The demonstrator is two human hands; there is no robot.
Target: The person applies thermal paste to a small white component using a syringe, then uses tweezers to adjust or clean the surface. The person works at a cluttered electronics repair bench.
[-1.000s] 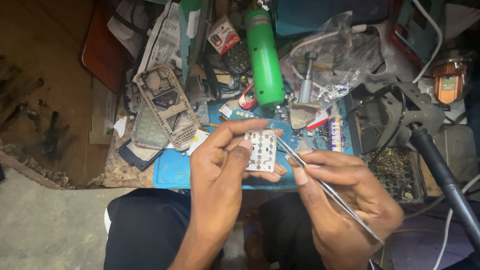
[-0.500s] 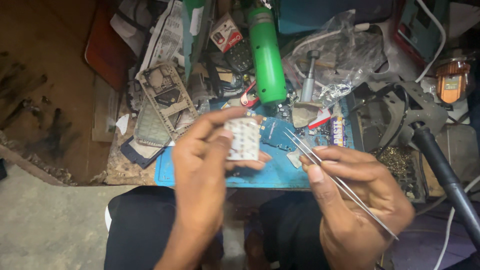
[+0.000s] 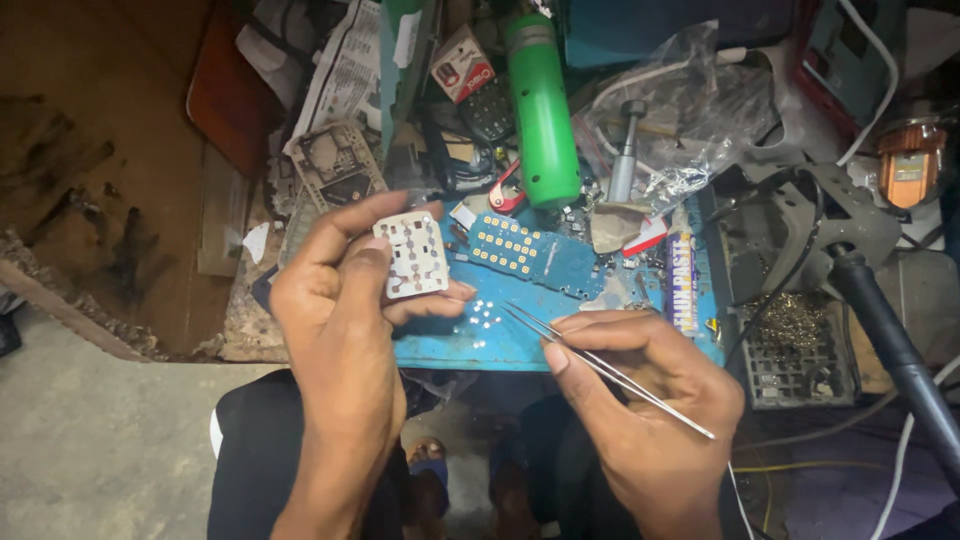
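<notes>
Blue mat on counter carries blue circuit board. My left hand pinches white keypad sheet by edges above mat: thin, light, flexible, probably fragile. My right hand grips tweezers, tips narrow.

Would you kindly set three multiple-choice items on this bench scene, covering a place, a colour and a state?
1. Where does the blue circuit board lie?
A. on the blue mat
B. on the floor
C. in the left hand

2. What colour is the cylinder behind the board?
A. red
B. green
C. yellow

3. How does the right hand stand?
A. empty
B. flat on the mat
C. pinching tweezers

Answers: A, the board rests on the mat; B, its body is green; C, fingers grip the metal tweezers.
</notes>
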